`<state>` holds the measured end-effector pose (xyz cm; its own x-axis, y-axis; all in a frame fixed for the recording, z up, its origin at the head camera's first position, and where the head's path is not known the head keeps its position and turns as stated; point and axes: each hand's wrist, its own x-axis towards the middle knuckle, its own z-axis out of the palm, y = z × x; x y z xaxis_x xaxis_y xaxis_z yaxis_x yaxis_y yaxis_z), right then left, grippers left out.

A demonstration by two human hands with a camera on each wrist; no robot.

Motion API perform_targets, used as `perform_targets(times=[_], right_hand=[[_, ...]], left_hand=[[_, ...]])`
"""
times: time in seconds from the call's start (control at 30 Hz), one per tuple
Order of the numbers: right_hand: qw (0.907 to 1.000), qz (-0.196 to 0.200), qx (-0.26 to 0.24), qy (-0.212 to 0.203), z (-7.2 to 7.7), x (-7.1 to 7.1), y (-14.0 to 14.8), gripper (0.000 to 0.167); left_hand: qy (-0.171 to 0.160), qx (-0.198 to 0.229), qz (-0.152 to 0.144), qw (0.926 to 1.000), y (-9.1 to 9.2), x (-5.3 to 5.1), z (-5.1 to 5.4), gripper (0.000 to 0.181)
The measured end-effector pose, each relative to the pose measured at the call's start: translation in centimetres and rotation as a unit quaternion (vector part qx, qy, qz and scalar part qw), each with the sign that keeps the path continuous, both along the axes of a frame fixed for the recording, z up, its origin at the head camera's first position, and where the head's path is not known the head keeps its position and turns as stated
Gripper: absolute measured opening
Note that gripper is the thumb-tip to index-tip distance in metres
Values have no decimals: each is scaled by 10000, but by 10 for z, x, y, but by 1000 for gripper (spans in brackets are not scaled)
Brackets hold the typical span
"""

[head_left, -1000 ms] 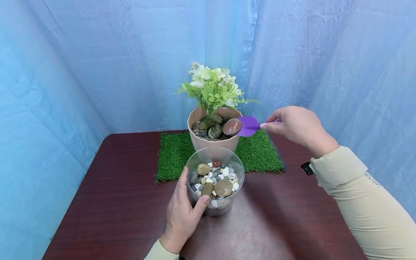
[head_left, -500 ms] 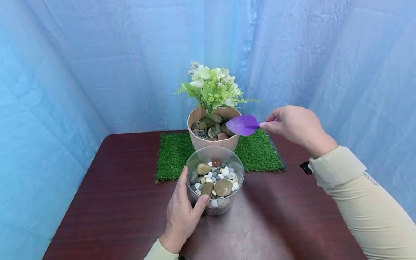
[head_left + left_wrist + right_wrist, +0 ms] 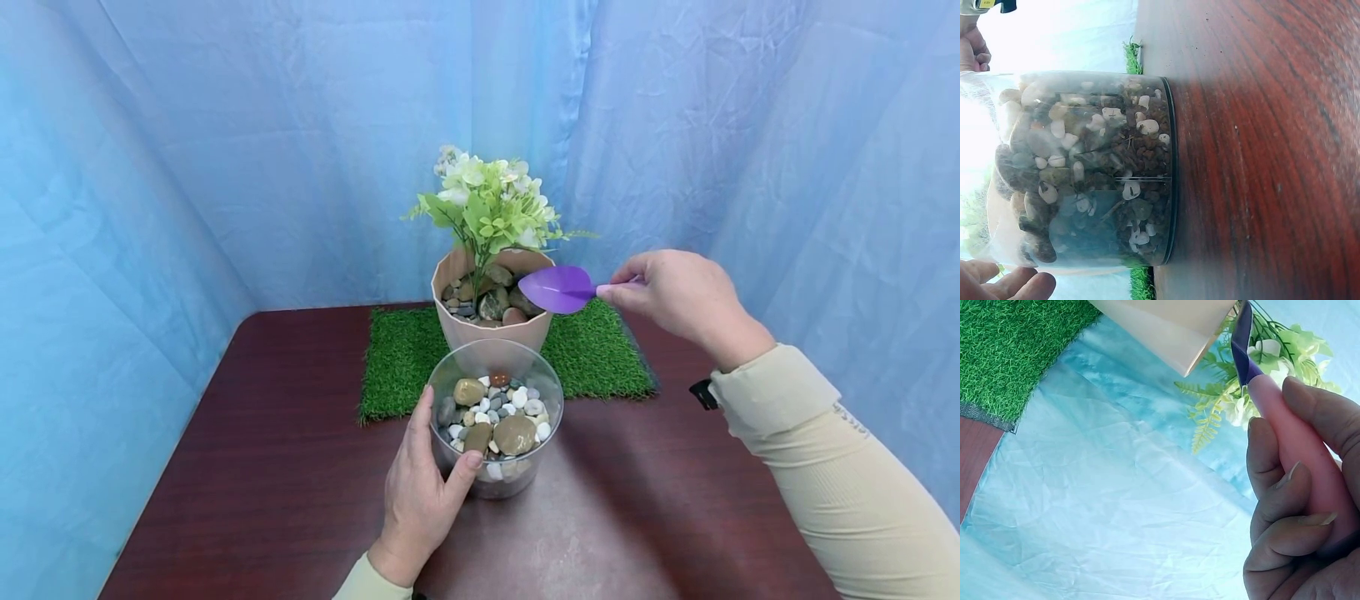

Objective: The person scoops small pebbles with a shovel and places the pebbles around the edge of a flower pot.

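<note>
My right hand [image 3: 682,296] grips a small garden trowel by its pink handle [image 3: 1300,450], fingers curled round it. The trowel's purple blade [image 3: 557,290] reaches over the right rim of a beige flower pot [image 3: 491,333]. No stone shows on the blade. Inside the pot, several stones [image 3: 493,302] lie around the stems of a white-flowered plant [image 3: 495,196]. Nearer to me stands a clear plastic container [image 3: 551,367] filled with white, grey and brown pebbles [image 3: 516,435]. My left hand [image 3: 423,492] holds its left side, thumb at the front by the rim.
The pot stands on a green artificial grass mat [image 3: 607,358] at the far side of the dark red wooden table [image 3: 247,467]. Behind and beside the table hang blue curtains [image 3: 315,150]. The clear container stands just in front of the pot.
A reddish-brown stone on the trowel a second ago has dropped into the pot, and the blade shows bare. The left hand and container have stayed in place.
</note>
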<state>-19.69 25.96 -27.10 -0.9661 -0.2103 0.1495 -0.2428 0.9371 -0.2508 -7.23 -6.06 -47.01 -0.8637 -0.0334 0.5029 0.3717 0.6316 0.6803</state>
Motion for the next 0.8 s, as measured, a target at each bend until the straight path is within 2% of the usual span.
perform_targets(times=[0.5, 0.8], right_hand=[[9993, -124, -327, 139, -7, 3, 6, 42], [9980, -168, -527, 318, -7, 14, 6, 45]], left_hand=[[84, 5, -16, 10000, 0, 0, -2, 97], [73, 14, -21, 10000, 0, 0, -1, 97]])
